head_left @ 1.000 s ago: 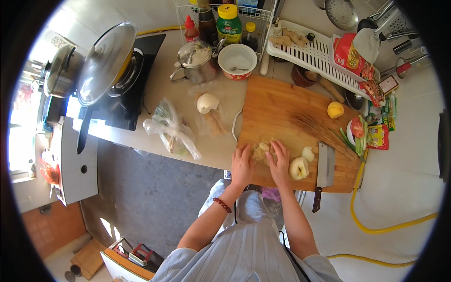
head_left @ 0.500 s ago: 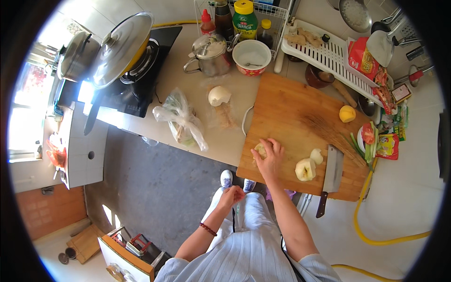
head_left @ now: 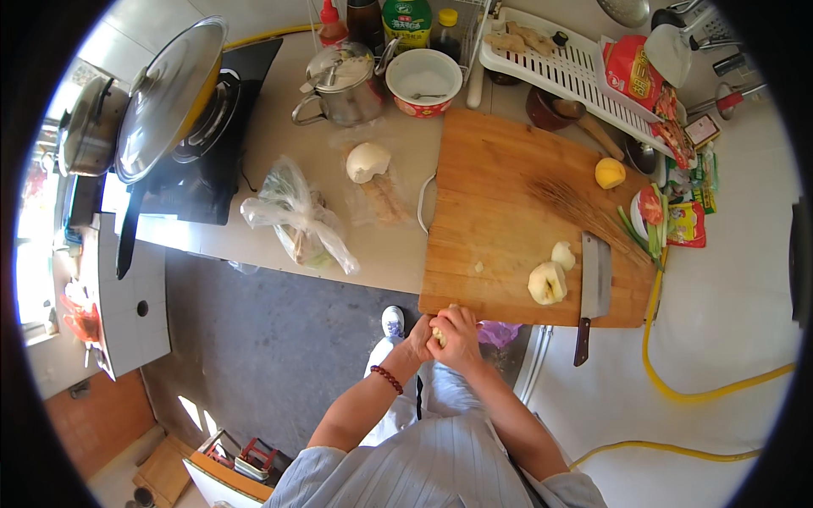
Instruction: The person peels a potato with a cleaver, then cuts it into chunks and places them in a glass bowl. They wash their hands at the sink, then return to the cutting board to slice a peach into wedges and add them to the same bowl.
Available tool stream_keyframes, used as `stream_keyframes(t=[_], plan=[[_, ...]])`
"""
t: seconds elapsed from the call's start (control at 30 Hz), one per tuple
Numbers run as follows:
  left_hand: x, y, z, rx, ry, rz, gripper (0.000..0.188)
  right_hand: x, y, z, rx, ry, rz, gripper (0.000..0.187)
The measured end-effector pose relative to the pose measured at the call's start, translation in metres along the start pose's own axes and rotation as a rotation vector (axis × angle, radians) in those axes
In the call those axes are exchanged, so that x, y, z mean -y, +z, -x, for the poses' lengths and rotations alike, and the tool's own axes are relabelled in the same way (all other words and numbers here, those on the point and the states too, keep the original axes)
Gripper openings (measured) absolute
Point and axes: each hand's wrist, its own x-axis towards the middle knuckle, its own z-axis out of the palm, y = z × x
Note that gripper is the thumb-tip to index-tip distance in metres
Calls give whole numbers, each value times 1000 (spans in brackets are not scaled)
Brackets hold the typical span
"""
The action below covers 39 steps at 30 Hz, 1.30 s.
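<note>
My left hand (head_left: 418,340), with a dark red bead bracelet at the wrist, and my right hand (head_left: 459,335) are pressed together just off the near edge of the wooden cutting board (head_left: 500,212). They are cupped around a small pale scrap (head_left: 439,337), mostly hidden by the fingers. On the board lie a peeled pale bulb (head_left: 547,283), a smaller pale piece (head_left: 563,254) and a cleaver (head_left: 593,284) whose dark handle hangs over the edge.
A yellow lump (head_left: 610,173) sits at the board's far right. Left of the board are a white bulb (head_left: 367,161) and a plastic bag of greens (head_left: 298,222). Behind stand a metal pot (head_left: 340,83), a white bowl (head_left: 423,81), a stove with a lidded wok (head_left: 169,102) and a dish rack (head_left: 559,63).
Both hands have left the board's surface and come toward me. They now meet below its near edge, closed around the pale scrap. The board's near left part is bare.
</note>
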Motion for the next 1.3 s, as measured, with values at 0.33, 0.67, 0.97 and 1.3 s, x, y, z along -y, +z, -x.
stream_keyframes(t=[0.33, 0.67, 0.97, 1.3], plan=[[8, 82, 40, -381, 14, 102, 27, 45, -6, 9, -135, -67, -96, 3], [10, 138, 35, 86, 163, 200, 16, 86, -64, -42, -391, -18, -200, 10], [24, 168, 28, 28, 338, 270, 16, 79, -124, -79, -278, 371, -1573, 14], [20, 157, 55, 121, 454, 426, 25, -59, -81, -82, 83, 367, 77, 21]])
